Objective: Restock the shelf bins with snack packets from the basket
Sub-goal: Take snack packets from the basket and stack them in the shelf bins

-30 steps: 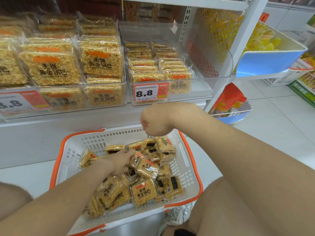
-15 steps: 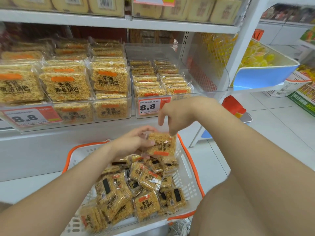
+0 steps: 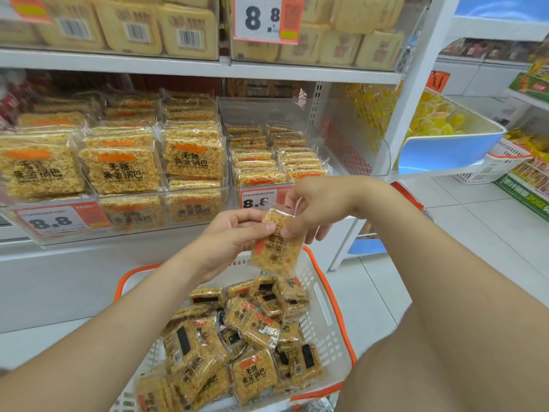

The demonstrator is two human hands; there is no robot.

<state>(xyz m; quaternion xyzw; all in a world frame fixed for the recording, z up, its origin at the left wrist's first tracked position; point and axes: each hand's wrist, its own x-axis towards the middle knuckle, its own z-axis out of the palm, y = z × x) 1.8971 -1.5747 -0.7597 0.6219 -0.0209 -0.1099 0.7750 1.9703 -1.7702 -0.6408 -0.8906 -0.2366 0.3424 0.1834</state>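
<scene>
Two hands, left hand (image 3: pixel 234 236) and right hand (image 3: pixel 319 208), pinch one clear-wrapped golden snack packet (image 3: pixel 274 246).

An 8.8 price tag (image 3: pixel 265 17) hangs top centre; at right, a blue tray (image 3: pixel 439 153) holds yellow packets (image 3: pixel 430 121).

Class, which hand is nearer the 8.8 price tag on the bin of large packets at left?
Left. The left hand is right of the price tag; the right hand is farther right, beyond the held packet.
</scene>
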